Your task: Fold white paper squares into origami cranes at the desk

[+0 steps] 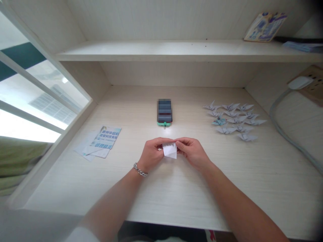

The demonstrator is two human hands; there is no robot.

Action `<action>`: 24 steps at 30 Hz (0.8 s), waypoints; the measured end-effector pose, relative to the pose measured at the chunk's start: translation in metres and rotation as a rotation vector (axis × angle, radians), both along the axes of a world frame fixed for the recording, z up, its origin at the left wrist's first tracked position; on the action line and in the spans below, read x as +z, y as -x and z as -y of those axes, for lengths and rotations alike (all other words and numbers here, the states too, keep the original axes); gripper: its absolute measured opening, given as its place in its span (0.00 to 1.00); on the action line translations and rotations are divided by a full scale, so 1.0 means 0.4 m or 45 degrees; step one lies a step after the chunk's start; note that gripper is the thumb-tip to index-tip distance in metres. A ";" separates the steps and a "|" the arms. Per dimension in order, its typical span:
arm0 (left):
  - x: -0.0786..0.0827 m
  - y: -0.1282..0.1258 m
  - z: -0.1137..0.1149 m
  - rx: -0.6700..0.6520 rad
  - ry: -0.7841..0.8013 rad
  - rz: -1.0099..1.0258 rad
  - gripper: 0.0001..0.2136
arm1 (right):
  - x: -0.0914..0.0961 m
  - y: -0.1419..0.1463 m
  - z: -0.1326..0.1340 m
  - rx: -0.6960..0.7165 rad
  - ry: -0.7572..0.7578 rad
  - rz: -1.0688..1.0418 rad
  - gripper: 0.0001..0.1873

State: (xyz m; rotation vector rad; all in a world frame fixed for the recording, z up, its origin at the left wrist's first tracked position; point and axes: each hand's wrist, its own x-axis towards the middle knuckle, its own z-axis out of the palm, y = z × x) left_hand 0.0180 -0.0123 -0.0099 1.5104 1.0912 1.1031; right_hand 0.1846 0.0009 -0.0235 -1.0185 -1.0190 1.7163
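Note:
Between my two hands is a small folded piece of white paper (170, 151) with some dark print along its top edge. My left hand (153, 153), a chain bracelet (140, 170) at its wrist, pinches the paper's left side. On the right side, the thumb and fingers of my right hand (191, 150) grip the paper too. Fingertips behind the paper are hidden. Just beyond the hands lies a phone (165, 111) with a green edge, its screen blurred out. Several folded paper cranes (236, 120) sit in a group to the right, mostly white, one of them blue (219, 121).
Printed paper sheets (105, 137) lie on the desk (161, 195) at left, near the window bars (32, 79). A shelf (161, 50) spans above, with a small packet (264, 27) at its right. A cable (280, 127) runs from a wall socket (313, 82) down the right side.

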 end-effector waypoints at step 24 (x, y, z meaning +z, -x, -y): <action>-0.007 -0.026 0.018 0.236 -0.252 -0.227 0.05 | 0.013 0.010 0.009 -0.065 -0.069 0.100 0.14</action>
